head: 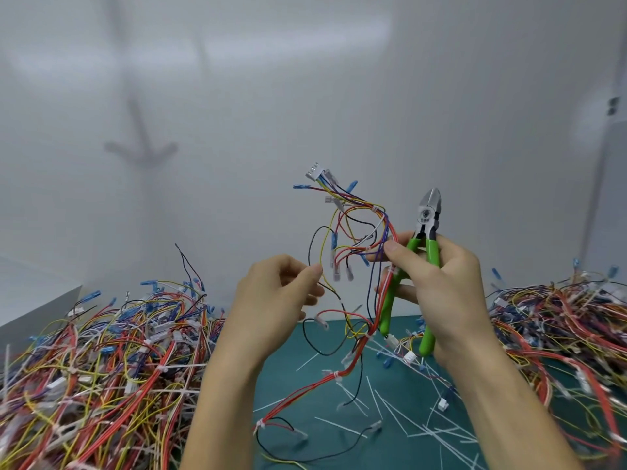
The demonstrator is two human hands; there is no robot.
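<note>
- The left pile of loose wires (101, 351) is heaped on the table (291, 385) at lower left. If things get swung that way, the hanging tail of the harness could easily get snagged in it.
- A thin loop of the wire harness (356, 225) is pinched between thumb and forefinger of the left hand (271, 293), with the other fingers curled. The pinch looks light, so the loop could probably be pulled free by one sharp tug.
- The harness itself is held up in the air mid-frame, between the two hands. Its white connector (314, 172) is topmost, and the red tail is trailed down onto the table among cut cable ties (390, 412).
- The green handles of the cutters (428, 215) are clenched in the right hand (437, 283), with the jaws pointed up and apparently closed, just right of the bundle.
- The main bundle is pressed under the right thumb, so it sits at the left edge of that grip, touching the handles. With tool and wires crammed into one grip, a good wire could be nicked instead of a tie, or the cutters fumbled.
- The right pile of wires (559, 317) is stacked at the right edge of the frame, so the same snag risk is to be expected there.
</note>
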